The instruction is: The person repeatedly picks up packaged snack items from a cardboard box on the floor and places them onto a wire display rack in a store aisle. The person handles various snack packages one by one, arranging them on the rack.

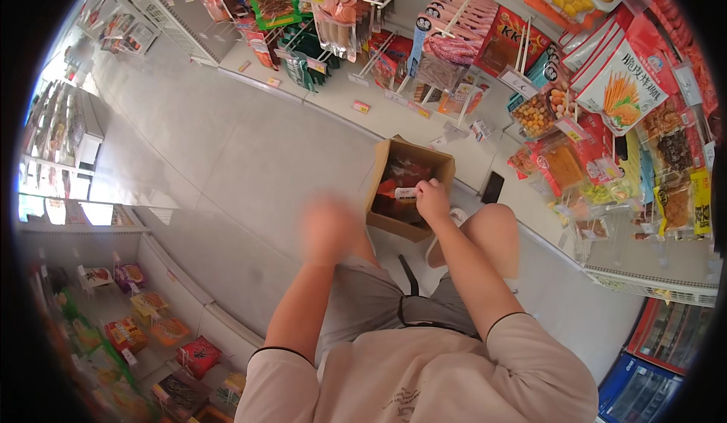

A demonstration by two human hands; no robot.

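Note:
My right hand [433, 200] reaches over an open cardboard box [395, 227] on the floor. Between its thumb and fingers is a small white tag or packet edge [405, 194] that bears print; whether more of it hangs below is not clear. Inside the box lie dark and red plastic packets [404, 170], partly in shadow. To the left of the box, above my knee, my left hand [331, 229] is heavily blurred. Its fingers cannot be made out, nor whether it holds anything.
Snack packets [448, 42] hang on hooks above a low white shelf base [352, 96] beyond the box. A black phone [492, 188] lies on that base at the right. Another shelf unit with snack bags [199, 356] stands at the lower left. Grey floor [227, 144] stretches left.

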